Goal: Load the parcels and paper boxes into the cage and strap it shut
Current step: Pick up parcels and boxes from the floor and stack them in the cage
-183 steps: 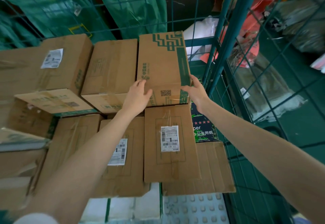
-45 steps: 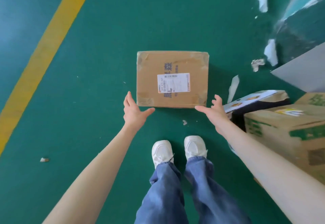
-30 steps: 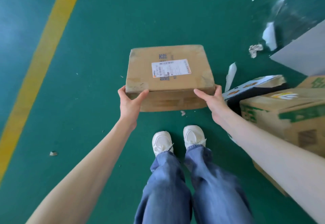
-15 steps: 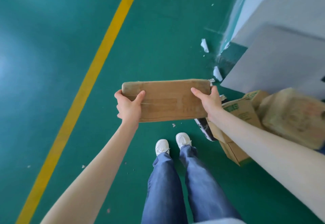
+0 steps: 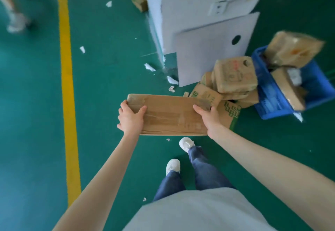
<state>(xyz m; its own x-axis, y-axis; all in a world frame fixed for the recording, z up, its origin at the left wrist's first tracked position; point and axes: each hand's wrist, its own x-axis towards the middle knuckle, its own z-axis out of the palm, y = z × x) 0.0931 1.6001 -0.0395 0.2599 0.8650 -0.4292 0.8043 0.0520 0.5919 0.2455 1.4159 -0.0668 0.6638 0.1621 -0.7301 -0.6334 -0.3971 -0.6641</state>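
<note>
Flat brown taped cardboard parcel (image 5: 169, 114) hung above the green floor (image 5: 101, 78), its ends gripped by the left hand (image 5: 130, 119) and right hand (image 5: 208, 120).

Bright, even, diffuse light fills the scene. The green floor (image 5: 101, 78) carries only faint soft shadows and a pale sheen toward its left edge. The cardboard box (image 5: 168, 114) at centre is fairly sharp. Motion blur smears a passer's feet (image 5: 18, 23) at top left and the blue crate (image 5: 272, 102) at right. The yellow line (image 5: 68, 103) bows with wide-angle distortion.
</note>
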